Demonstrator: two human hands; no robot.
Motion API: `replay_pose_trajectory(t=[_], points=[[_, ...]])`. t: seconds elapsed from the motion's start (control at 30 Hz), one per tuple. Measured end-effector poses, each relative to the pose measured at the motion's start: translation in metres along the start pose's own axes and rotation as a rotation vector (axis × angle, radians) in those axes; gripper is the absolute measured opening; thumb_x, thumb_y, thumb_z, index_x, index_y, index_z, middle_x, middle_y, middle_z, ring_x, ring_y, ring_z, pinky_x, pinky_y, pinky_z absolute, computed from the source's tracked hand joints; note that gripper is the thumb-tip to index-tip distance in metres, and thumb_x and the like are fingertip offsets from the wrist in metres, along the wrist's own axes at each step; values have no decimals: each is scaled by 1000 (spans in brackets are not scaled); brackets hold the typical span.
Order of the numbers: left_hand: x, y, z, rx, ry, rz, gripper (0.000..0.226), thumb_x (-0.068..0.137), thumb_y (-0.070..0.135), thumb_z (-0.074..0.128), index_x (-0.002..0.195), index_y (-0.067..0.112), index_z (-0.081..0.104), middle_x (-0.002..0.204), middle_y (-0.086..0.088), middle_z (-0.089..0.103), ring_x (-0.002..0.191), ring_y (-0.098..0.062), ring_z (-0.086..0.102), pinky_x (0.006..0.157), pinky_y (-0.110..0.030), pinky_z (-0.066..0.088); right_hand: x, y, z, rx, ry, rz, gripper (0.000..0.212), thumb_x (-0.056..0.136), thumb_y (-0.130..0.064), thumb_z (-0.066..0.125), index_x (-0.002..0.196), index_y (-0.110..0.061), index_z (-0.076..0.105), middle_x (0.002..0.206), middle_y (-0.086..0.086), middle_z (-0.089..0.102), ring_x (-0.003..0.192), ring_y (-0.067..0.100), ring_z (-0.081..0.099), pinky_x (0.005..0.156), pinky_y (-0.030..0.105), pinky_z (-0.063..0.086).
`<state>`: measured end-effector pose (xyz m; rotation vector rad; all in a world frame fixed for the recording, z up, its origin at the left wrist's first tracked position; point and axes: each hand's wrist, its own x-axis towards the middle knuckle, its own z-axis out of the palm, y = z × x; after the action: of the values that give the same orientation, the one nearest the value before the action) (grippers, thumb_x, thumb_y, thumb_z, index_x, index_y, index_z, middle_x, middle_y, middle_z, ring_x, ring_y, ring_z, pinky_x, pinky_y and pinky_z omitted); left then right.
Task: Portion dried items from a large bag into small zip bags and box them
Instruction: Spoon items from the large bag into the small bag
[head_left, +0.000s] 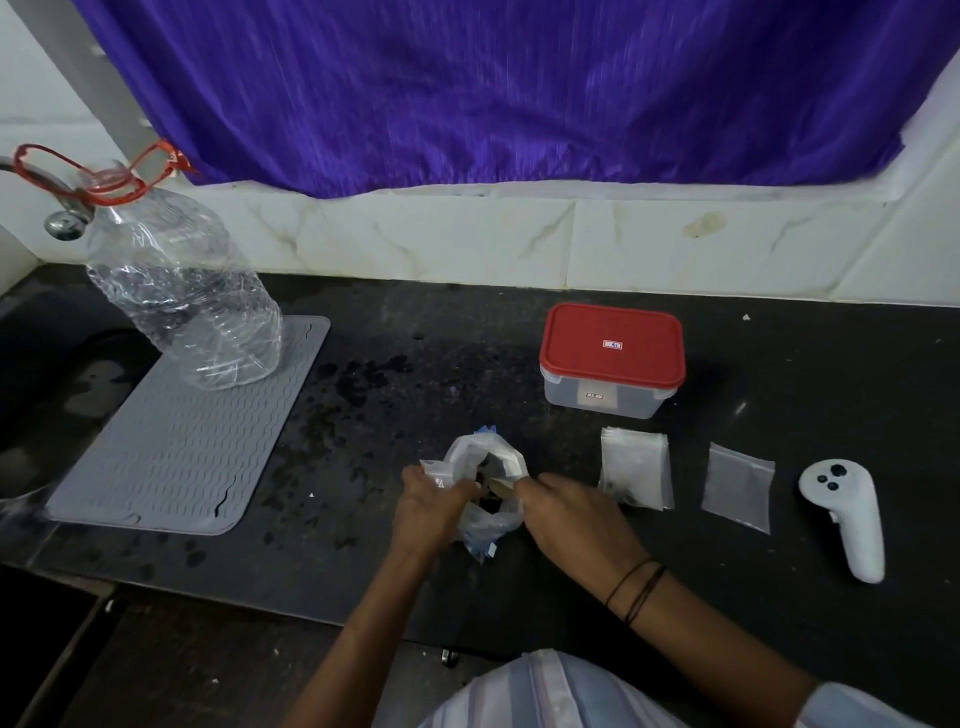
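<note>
Bag held open on tabletop

Bag (485, 486) sits near the front of the tabletop (426, 338), its mouth held open: left hand (431, 506) fingers clamp its left rim, right hand (571, 512) fingers pinch the right. Zip bags (636, 467) lie just right; box (613, 361) stands behind them.

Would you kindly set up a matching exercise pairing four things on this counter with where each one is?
Things:
1. large water bottle
2. red-lidded box
3. white controller
4. large bag

Places:
A. held between both hands
B. far right of the counter
C. on the grey mat
D. behind the small zip bags

Pairs: 1-C, 2-D, 3-B, 4-A
</note>
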<state>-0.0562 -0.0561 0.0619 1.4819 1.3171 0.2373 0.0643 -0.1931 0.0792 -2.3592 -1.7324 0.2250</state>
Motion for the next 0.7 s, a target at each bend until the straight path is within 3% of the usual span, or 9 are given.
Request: replay_pose_trajectory(t=[0.07,0.13,0.23,0.33,0.4,0.53,0.6,0.7], points=[[4,-3,3,-118,-11,-13,69,61,43,76,114,6,54,105,-18,69,86,-28,72,61,-37,61,1,-4,-3,-43,-7,7,12,89,-20,62,101,-18,62,86,1,62,71,19,63,57,32,55],[3,-1,6,-218,10,-58,53,73,29,76,114,7,51,103,-17,67,85,-27,71,57,-34,58,1,-8,-5,-76,1,11,14,84,-19,69,97,-17,64,81,2,62,66,19,63,51,31,53],[5,-2,10,-328,-10,-74,44,78,17,72,116,4,54,104,-21,68,86,-32,73,58,-38,60,3,-10,-6,-46,-18,19,19,94,-19,57,113,-15,60,97,6,64,83,23,65,66,34,53],[1,0,12,-329,-23,72,32,81,19,68,102,-4,64,93,-27,69,79,-31,71,60,-39,58,6,-5,-3,29,-26,85,15,97,-18,50,108,-17,60,97,3,63,87,21,64,70,32,53],[1,-2,14,-344,-21,136,18,86,10,64,95,-5,67,91,-32,69,79,-36,70,65,-48,60,7,0,-1,88,-29,122,16,98,-19,48,105,-19,62,94,1,64,85,20,64,70,33,54],[9,-15,18,-372,-34,140,37,78,9,71,108,-8,58,105,-37,62,94,-49,67,76,-65,57,7,11,5,228,-59,201,19,99,-23,45,104,-22,64,91,-1,66,81,16,64,73,36,56],[13,-24,19,-342,-50,143,39,78,5,69,111,-8,55,104,-35,61,88,-46,66,68,-56,60,7,15,8,300,-50,235,21,100,-25,44,104,-24,65,89,-2,67,78,14,64,73,38,57],[1,-17,17,-302,-26,154,36,74,4,64,106,-6,51,92,-23,55,76,-26,58,61,-34,52,5,20,11,432,-43,287,20,99,-24,47,103,-24,66,85,-5,67,73,9,62,70,35,56]])
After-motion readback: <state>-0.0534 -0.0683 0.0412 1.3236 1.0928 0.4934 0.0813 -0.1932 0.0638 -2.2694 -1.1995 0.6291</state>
